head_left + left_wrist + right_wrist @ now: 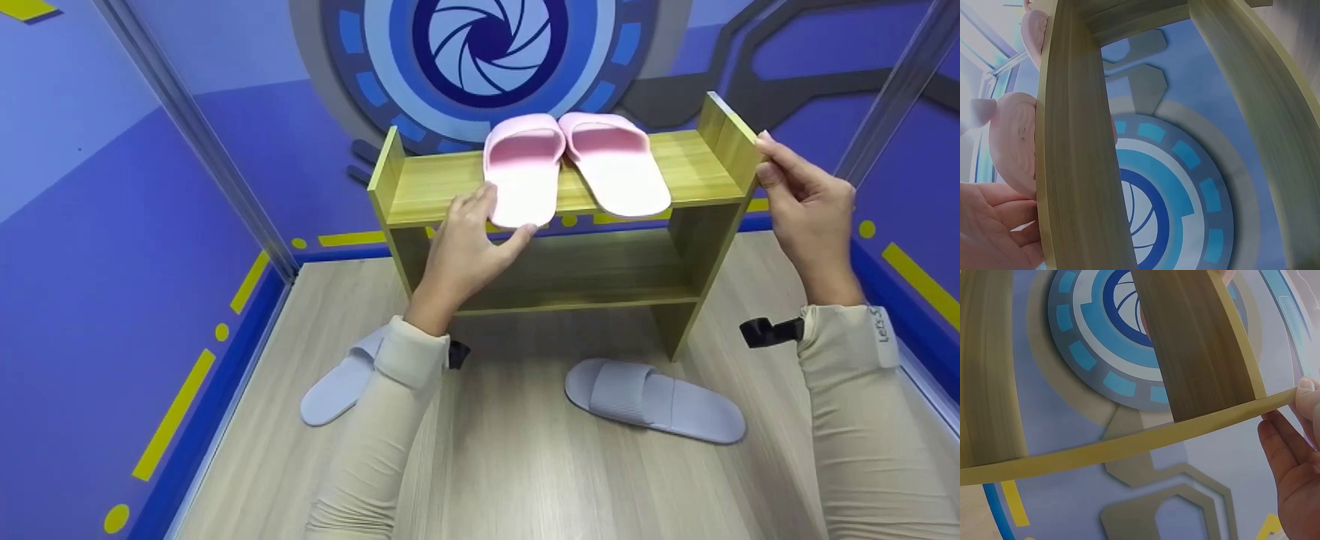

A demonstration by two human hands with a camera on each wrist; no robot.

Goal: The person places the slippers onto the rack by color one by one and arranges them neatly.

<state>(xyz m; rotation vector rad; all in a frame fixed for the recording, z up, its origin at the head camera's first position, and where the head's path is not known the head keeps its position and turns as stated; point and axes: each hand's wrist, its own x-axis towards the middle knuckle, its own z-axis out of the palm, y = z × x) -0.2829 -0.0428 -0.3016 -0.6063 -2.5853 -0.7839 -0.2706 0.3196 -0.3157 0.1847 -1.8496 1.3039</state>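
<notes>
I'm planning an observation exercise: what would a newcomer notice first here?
Likely two pink slippers, side by side atop the wooden rack, the left hand touching one. Behind, a round blue emblem marks the wall. The right hand pinches the rack's right side panel.

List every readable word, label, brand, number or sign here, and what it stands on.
"Let's S": right sleeve's cuff, running sideways; no further letters are visible.
Too blurred to read: a small mark on the left pink slipper, in the left wrist view.
No other readable text shows.
</notes>
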